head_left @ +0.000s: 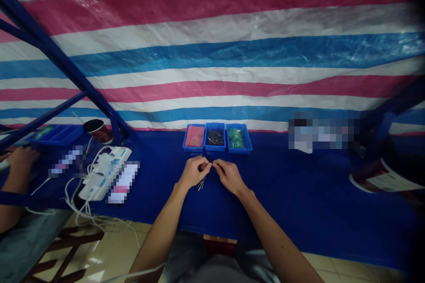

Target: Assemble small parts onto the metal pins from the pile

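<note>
Over the blue table my left hand point(195, 171) and my right hand point(229, 177) meet, thumb and finger of each pinched, tips almost touching. Whatever is between the fingertips is too small to make out. Beneath my left hand lies a small pile of thin metal pieces point(201, 184), like screws or nails, partly covered by the hand. Just beyond the hands, three blue bins stand in a row. Pink-red plastic bags or sheets point(194, 136) fill the left bin, many dark thin metal pieces point(215, 137) the middle one, and green plastic material point(236, 138) the right one.
At left are a white power strip point(104, 174) with tangled cables, a dark cup point(98, 131) and a blue divided tray point(61, 134). Another person's hand point(21, 159) is at the far left. A large cup point(385, 177) is at right. Behind hangs a striped tarp point(212, 57).
</note>
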Tool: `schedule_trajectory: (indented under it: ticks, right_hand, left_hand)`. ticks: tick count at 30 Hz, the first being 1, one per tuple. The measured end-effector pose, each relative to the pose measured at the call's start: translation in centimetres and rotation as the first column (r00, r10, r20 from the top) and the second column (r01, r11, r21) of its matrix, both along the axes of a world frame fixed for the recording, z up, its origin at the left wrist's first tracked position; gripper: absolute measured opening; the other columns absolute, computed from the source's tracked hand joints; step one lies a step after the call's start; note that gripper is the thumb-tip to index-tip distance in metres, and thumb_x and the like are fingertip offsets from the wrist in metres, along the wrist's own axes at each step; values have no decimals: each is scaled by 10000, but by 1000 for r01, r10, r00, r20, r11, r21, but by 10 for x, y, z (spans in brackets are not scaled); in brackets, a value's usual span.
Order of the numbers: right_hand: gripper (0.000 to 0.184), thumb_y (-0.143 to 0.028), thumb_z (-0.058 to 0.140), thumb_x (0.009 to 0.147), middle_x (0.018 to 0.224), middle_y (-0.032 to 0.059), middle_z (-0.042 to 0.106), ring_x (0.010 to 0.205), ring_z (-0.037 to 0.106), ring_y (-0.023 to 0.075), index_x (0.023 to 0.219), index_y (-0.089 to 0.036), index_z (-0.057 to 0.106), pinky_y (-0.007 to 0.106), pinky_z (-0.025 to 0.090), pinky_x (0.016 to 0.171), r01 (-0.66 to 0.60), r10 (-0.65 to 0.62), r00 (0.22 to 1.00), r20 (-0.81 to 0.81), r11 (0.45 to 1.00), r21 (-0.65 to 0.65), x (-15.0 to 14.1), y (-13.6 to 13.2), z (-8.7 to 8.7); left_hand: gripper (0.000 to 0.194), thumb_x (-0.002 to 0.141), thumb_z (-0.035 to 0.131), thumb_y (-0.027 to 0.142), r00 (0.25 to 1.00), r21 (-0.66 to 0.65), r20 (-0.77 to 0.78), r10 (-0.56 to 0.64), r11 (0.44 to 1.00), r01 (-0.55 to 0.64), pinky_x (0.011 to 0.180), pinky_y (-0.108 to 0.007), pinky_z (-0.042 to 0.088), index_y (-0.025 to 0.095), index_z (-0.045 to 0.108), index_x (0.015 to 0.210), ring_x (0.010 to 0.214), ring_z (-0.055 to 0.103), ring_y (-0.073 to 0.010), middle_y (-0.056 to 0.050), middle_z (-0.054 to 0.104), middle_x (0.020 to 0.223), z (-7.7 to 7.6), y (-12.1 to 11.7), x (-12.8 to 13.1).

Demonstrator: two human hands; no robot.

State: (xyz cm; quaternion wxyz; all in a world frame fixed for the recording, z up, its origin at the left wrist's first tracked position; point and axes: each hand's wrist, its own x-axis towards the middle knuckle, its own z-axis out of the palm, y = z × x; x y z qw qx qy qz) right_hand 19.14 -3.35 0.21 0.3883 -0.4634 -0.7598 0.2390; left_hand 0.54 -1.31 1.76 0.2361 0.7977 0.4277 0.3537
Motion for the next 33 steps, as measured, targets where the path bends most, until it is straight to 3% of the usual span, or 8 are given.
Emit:
schedule_trajectory:
  ticks: [33]
  right_hand:
    - [269,-335,407,1027,827,38,694,727,654,180,973,-225,647,255,435,646,-4,4,1000,-1,1000,-4,0,0,1]
  left_hand:
    - [275,915,539,301,1000,-4,-9,2,1000,-2,591,-231,372,167,565,675,572,467,-102,14,513,622,0,0,0]
